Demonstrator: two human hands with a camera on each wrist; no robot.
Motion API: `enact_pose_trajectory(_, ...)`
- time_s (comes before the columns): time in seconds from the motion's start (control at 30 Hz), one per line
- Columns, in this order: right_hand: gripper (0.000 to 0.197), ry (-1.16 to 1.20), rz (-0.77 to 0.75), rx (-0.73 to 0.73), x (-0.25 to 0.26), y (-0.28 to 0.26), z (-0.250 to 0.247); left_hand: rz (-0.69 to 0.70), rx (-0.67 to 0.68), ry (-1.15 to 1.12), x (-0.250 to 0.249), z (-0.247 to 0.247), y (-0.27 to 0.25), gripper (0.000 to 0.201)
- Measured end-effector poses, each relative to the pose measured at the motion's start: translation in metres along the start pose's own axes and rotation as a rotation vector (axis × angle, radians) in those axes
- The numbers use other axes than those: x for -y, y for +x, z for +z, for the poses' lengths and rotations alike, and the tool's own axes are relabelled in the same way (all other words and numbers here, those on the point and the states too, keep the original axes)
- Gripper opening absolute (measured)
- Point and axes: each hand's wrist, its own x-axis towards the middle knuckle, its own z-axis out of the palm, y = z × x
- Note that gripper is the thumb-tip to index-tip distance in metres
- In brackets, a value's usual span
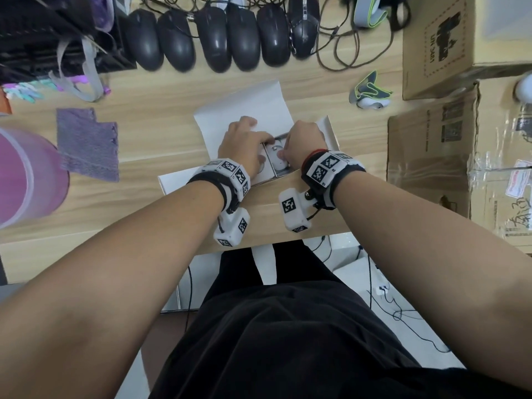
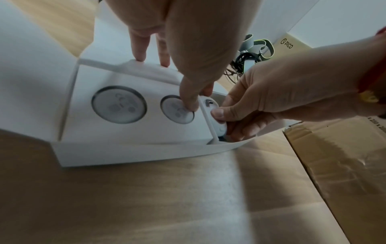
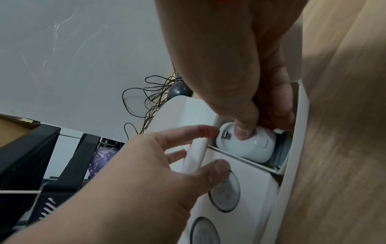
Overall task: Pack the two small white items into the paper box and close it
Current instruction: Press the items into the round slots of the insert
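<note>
Pinching glossy rounded white item (image 3: 246, 143), right hand (image 3: 240, 92)

Side slot (image 3: 279, 145) crowded by white case (image 3: 246, 143)

the paper box (image 2: 129, 153) is white and lies open, its lid flap (image 1: 244, 102) folded back flat beyond the fingers. a white insert (image 2: 146, 132) fills most of it, and two round grey-rimmed discs (image 2: 119, 107) (image 2: 177, 109) are seated side by side in it, the nearer one just under the left thumb tip. a small white rounded item (image 3: 246, 143) is held tilted in the narrow side compartment, gripped at its top edge, with a dark slot shown beside the grip.
</note>
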Motion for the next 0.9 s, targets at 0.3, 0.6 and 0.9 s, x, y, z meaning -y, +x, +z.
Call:
enact_pose_trajectory(0.3, 0.031, -0.024, -0.007, 0.057, 0.003, -0.009, -0.008, -0.001, 0.006, -0.049, -0.008, -0.007, 0.001, 0.03)
enact_pose_trajectory(0.6, 0.028, 0.323, -0.133, 0.068, -0.007, -0.011, -0.072, 0.052, 0.035, 0.046, -0.023, -0.013, 0.003, 0.033)
enact_pose_trajectory(0.9, 0.054, 0.04, 0.276, -0.313, -0.092, 0.037, -0.094, 0.038, 0.007, -0.009, -0.03, -0.023, 0.007, 0.027)
